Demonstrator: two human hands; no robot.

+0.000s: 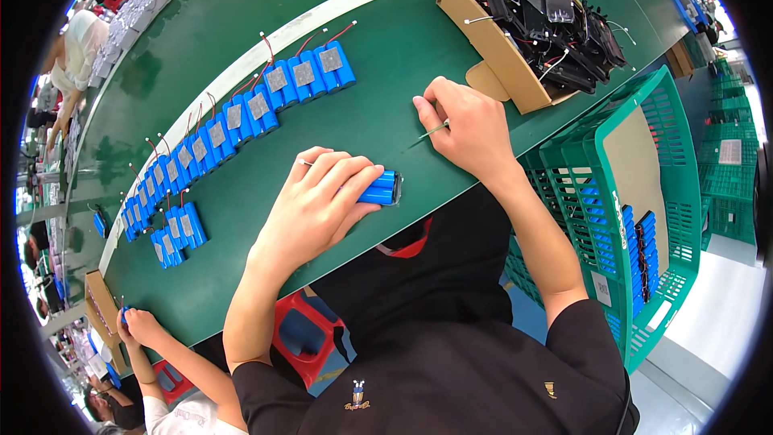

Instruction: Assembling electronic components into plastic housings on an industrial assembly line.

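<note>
Currently: left hand (322, 197) closed over blue battery pack (381, 188) on green table (386, 72); right hand (467, 129) pinching thin tool (428, 134), possibly tweezers, just beside pack.

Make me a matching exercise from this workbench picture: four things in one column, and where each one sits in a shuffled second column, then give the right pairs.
Things:
1. blue battery pack
2. thin tool
3. cardboard box of black parts
4. green crate

Places:
A. pinched in the right hand
B. on the table's far edge, beyond the right hand
C. under the left hand, at the table's near edge
D. off the table, at the person's right side

Pairs: 1-C, 2-A, 3-B, 4-D
</note>
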